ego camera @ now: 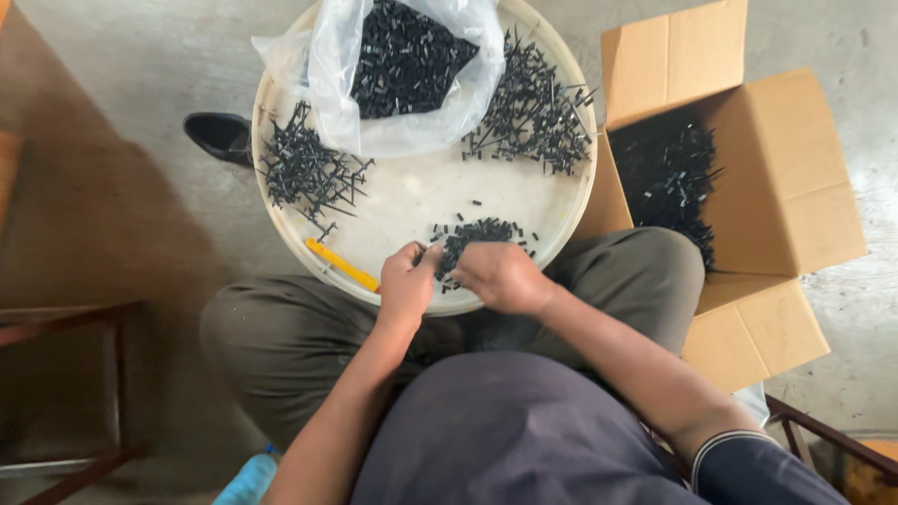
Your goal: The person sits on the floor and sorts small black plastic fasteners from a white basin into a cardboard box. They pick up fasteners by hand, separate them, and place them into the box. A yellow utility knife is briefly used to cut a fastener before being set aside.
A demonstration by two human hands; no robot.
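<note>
Black little plastic pieces lie heaped at the near edge of the round white tray, and both hands work at that heap: the left hand pinches one piece between fingertips, the right hand is curled over the pile (whether it grips anything I cannot tell). Judging by this, picking goes best one piece at a time, clear of the pin clusters farther up the tray and the yellow tool at its left rim.

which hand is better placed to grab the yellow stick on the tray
Left, probably. The left hand sits right beside the yellow stick at the tray rim; the right hand lies farther off, beyond the small black pieces.
</note>
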